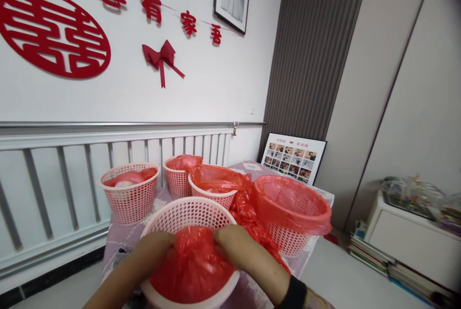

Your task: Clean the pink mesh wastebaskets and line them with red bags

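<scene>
A pink-white perforated plastic basket (187, 213) stands right in front of me, with a red plastic bag (194, 265) bunched inside it. My left hand (158, 244) grips the bag's edge at the basket's near left. My right hand (230, 238) pinches the bag's edge a little to the right, a black band on its wrist. Both hands are closed on the thin red film. The fingertips are tucked into the bag and partly hidden.
Several more baskets stand on the patterned table (118, 239): one lined with a red bag at right (291, 213), others behind (129, 191) (212, 184). A white radiator (72, 165) runs along the wall. A framed photo collage (293, 156) leans at the back; books and a white cabinet (406, 232) sit right.
</scene>
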Available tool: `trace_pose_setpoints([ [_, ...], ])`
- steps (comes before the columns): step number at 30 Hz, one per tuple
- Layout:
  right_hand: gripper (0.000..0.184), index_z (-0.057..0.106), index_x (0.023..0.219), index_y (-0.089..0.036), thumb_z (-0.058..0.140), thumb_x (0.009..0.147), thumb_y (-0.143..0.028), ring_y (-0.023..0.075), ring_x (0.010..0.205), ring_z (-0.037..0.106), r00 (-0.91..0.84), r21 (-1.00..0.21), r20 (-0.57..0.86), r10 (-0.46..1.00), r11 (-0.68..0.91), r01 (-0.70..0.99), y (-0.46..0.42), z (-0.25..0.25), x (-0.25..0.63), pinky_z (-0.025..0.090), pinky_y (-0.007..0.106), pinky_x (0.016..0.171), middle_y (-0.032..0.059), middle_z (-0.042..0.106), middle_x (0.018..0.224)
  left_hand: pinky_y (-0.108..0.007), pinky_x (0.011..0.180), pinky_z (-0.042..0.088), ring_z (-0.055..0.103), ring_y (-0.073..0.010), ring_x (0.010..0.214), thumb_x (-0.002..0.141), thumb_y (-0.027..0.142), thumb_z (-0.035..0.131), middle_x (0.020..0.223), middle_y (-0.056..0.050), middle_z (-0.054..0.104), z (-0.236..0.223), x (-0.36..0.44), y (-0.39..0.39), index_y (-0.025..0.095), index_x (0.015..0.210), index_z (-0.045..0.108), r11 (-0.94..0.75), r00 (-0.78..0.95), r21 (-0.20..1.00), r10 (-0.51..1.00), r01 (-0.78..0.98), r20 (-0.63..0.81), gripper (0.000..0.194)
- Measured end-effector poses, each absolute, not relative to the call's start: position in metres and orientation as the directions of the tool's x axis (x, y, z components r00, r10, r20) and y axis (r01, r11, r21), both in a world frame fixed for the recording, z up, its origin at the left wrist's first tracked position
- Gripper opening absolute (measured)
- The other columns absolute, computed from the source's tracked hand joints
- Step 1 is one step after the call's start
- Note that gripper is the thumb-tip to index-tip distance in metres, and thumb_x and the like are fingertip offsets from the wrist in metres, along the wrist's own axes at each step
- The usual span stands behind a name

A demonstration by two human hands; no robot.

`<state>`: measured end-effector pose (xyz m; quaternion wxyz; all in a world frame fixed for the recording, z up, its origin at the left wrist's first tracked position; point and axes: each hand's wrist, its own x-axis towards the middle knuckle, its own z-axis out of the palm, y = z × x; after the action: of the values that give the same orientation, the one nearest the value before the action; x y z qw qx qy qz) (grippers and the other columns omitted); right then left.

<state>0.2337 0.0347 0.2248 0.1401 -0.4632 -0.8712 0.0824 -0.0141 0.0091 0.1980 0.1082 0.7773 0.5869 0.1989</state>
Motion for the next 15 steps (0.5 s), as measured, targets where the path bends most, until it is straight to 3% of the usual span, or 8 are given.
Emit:
trace_pose_setpoints([
  [3,0.016,0.058,0.067,-0.020,0.049,0.080,-0.017,0.0188,0.068,0.060,-0.445,-0.403,0.302,0.843,0.535,0.742,0.056,0.230,0.239,0.042,0.030,0.067,0.0050,0.067,0.072,-0.026,0.070,0.044,0.063,-0.0161,0.073,0.081,0.019,0.040,0.073,-0.001,0.069,0.214,-0.027,0.018,0.020,0.070,0.063,-0.262,0.173,0.521,0.961,0.812,0.214,0.025],
  [7,0.017,0.047,0.069,-0.022,0.044,0.084,-0.029,0.0165,0.070,0.053,-0.228,-0.645,0.428,0.874,0.473,0.600,0.087,0.241,0.259,0.041,0.029,0.069,0.0017,0.057,0.072,-0.025,0.069,0.044,0.059,-0.0153,0.074,0.089,0.038,0.035,0.078,0.001,0.064,0.233,-0.056,0.018,0.020,0.082,0.056,-0.192,0.000,0.693,0.964,0.695,0.267,0.029],
  [10,0.024,0.043,0.073,-0.023,0.039,0.086,-0.043,0.0138,0.056,0.046,-0.057,-0.825,0.396,0.917,0.382,0.417,0.098,0.243,0.273,0.039,0.027,0.057,-0.0038,0.049,0.062,-0.024,0.061,0.043,0.053,-0.0132,0.065,0.084,0.049,0.047,0.072,0.004,0.058,0.233,-0.076,0.018,0.021,0.085,0.055,-0.144,-0.205,0.921,0.951,0.363,0.230,0.029],
  [12,0.028,0.042,0.074,-0.024,0.040,0.084,-0.050,0.0123,0.049,0.042,0.012,-0.901,0.346,0.938,0.329,0.281,0.099,0.241,0.278,0.037,0.025,0.051,-0.0065,0.045,0.058,-0.024,0.060,0.044,0.052,-0.0125,0.062,0.078,0.052,0.055,0.073,0.004,0.058,0.232,-0.086,0.020,0.021,0.089,0.055,-0.152,-0.337,0.981,0.923,0.119,0.184,0.032],
  [14,0.029,0.045,0.075,-0.024,0.047,0.080,-0.053,0.0118,0.050,0.043,0.057,-0.940,0.311,0.949,0.298,0.163,0.099,0.239,0.278,0.038,0.025,0.052,-0.0069,0.046,0.060,-0.028,0.066,0.048,0.057,-0.0151,0.070,0.077,0.053,0.057,0.083,0.002,0.061,0.233,-0.091,0.022,0.022,0.097,0.056,-0.163,-0.438,0.985,0.883,0.055,0.171,0.037],
  [15,0.030,0.047,0.076,-0.023,0.050,0.078,-0.053,0.0118,0.051,0.045,0.073,-0.951,0.297,0.952,0.287,0.114,0.099,0.239,0.278,0.039,0.025,0.053,-0.0068,0.048,0.061,-0.031,0.073,0.049,0.060,-0.0177,0.079,0.077,0.052,0.057,0.093,-0.001,0.063,0.235,-0.090,0.021,0.022,0.103,0.056,-0.178,-0.491,0.978,0.846,0.111,0.210,0.039],
])
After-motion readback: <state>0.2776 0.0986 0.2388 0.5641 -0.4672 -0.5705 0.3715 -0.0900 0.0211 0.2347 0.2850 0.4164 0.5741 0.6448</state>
